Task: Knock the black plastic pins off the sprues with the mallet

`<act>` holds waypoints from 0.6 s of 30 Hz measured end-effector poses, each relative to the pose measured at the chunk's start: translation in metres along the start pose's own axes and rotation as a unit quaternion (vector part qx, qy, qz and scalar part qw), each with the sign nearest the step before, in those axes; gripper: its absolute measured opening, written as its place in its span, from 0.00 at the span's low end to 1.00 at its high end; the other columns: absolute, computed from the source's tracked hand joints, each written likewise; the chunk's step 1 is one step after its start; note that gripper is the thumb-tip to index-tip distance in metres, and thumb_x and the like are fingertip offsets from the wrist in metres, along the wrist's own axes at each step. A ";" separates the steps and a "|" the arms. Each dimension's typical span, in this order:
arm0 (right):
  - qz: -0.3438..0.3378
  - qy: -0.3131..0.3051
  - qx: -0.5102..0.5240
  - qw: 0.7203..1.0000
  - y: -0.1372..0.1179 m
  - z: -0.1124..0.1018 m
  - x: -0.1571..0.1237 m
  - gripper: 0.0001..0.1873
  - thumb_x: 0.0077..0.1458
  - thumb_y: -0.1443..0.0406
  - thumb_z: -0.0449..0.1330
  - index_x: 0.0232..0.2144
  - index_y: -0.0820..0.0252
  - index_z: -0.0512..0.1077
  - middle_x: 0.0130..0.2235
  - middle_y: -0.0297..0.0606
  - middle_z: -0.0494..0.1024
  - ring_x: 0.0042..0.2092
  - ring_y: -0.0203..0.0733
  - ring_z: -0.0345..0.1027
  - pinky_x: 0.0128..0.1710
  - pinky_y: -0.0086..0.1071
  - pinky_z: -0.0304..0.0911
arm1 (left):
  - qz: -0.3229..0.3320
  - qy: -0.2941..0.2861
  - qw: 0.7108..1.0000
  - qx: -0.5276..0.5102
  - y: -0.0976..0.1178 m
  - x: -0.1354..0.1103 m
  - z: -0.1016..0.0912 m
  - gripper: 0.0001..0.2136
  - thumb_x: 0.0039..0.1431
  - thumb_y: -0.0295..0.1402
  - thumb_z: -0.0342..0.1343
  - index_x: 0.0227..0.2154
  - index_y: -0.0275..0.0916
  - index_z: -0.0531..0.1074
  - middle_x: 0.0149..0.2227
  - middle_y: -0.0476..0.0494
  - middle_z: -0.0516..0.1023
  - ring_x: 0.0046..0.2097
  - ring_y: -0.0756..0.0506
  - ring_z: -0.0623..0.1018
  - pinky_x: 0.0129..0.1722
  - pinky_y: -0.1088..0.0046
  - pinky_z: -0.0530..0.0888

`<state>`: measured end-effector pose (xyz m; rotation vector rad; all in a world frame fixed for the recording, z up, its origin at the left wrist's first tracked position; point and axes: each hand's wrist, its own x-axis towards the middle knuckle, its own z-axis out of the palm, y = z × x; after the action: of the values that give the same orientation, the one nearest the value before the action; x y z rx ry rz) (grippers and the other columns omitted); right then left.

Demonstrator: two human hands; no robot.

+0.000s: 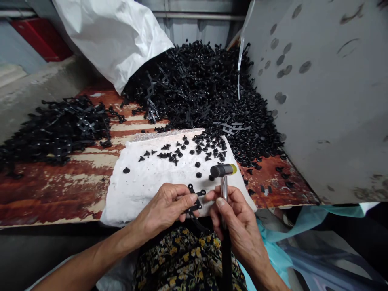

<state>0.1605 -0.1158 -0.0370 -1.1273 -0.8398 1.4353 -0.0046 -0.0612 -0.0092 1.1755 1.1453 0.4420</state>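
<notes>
My left hand (165,206) pinches a black plastic frame piece (194,198) at the near edge of a white foam block (142,182). My right hand (236,220) is wrapped round the metal shaft of a small hammer (223,170), whose black head with a yellow tip stands just above the block; its fingertips also touch the frame piece. Several small black plastic studs (197,149) lie scattered over the far half of the block.
A large heap of black studs and strips (206,89) spills from a white sack (112,36) behind the block. A pile of black frames (57,129) lies at left on the worn red board (45,190). A grey spotted panel (327,101) stands at right.
</notes>
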 end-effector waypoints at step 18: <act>0.099 0.023 0.130 0.986 0.006 -0.026 -0.021 0.21 0.55 0.52 0.64 0.48 0.51 0.67 0.23 0.24 0.68 0.18 0.25 0.49 0.14 0.20 0.58 | -0.074 0.038 0.981 -0.177 0.024 0.022 -0.013 0.16 0.44 0.39 0.68 0.20 0.31 0.71 0.24 0.38 0.79 0.15 0.59 0.63 0.11 0.86 0.50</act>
<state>0.1828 -0.1397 -0.0461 -1.0602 -0.4995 1.6233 -0.0003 -0.0285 0.0022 0.7641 1.1546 0.5534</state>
